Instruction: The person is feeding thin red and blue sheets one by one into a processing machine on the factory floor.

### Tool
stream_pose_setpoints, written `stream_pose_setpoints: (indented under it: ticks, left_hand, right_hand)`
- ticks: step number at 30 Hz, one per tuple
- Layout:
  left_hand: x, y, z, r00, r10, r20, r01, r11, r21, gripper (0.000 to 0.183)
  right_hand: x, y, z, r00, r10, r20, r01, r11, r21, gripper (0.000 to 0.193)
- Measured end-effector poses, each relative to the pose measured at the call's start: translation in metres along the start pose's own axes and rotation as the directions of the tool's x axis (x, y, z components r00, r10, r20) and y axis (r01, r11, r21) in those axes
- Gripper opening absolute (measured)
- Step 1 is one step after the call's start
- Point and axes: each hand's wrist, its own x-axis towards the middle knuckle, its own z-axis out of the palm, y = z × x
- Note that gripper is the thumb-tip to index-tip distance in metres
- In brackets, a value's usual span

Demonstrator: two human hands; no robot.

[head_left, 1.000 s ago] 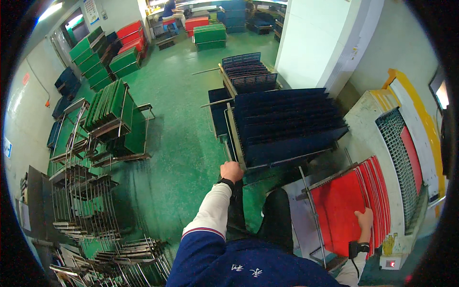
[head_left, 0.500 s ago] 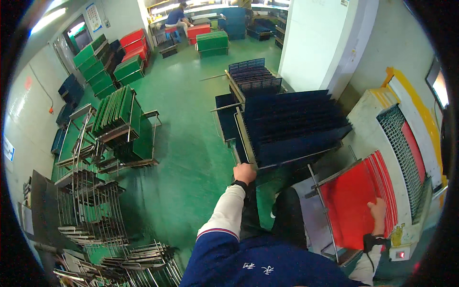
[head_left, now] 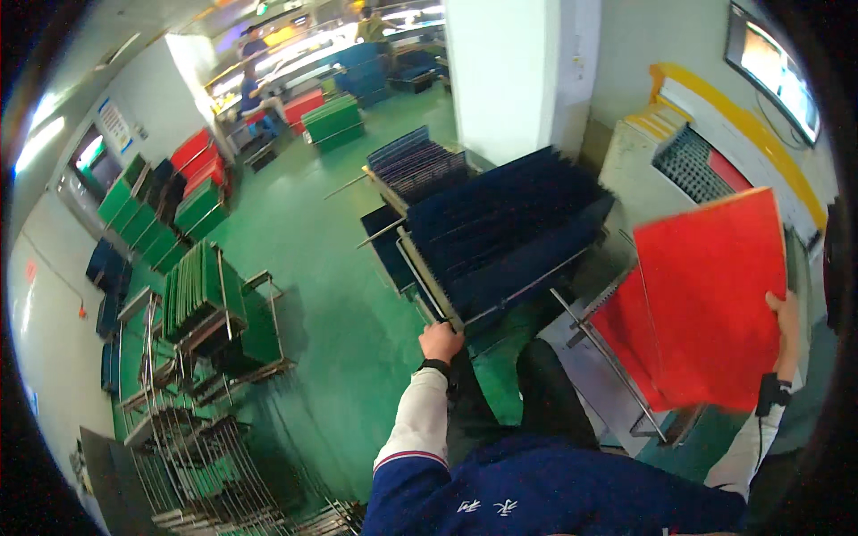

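My right hand [head_left: 785,314] grips the right edge of a large flat red board [head_left: 715,277], thumb on the face I see and the other fingers hidden behind it. The board is lifted partly above another red board [head_left: 626,308] in a metal rack [head_left: 617,380] at my right. My left hand [head_left: 441,342] is closed round the near corner of a second rack [head_left: 429,277]. That rack carries a dense row of upright dark blue boards [head_left: 509,232].
A conveyor machine [head_left: 643,161] with a grey mesh belt [head_left: 693,165] stands at the right, below a screen [head_left: 776,71]. Racks of green boards [head_left: 201,290] and bare metal racks [head_left: 201,456] line the left. People [head_left: 255,89] work at the far bench.
My right hand has raised a red board up and to the right from its rack. My left hand keeps hold of the rack corner. The view has turned rightward.
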Motion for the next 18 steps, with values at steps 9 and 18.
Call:
stream_pose_setpoints:
  ticks: [9, 18]
  left_hand:
    - [0.011, -0.008, 0.025, 0.999, 0.039, 0.001, -0.039, 0.998, 0.045, 0.053]
    - [0.018, 0.001, 0.035, 0.991, -0.014, 0.132, -0.001, 0.993, 0.117, 0.048]
  right_hand:
    - [-0.015, 0.067, 0.033, 0.861, -0.319, -0.397, 0.413, 0.894, 0.177, 0.05]
    - [0.056, 0.106, 0.095, 0.95, 0.313, -0.001, 0.008, -0.021, 1.0, 0.015]
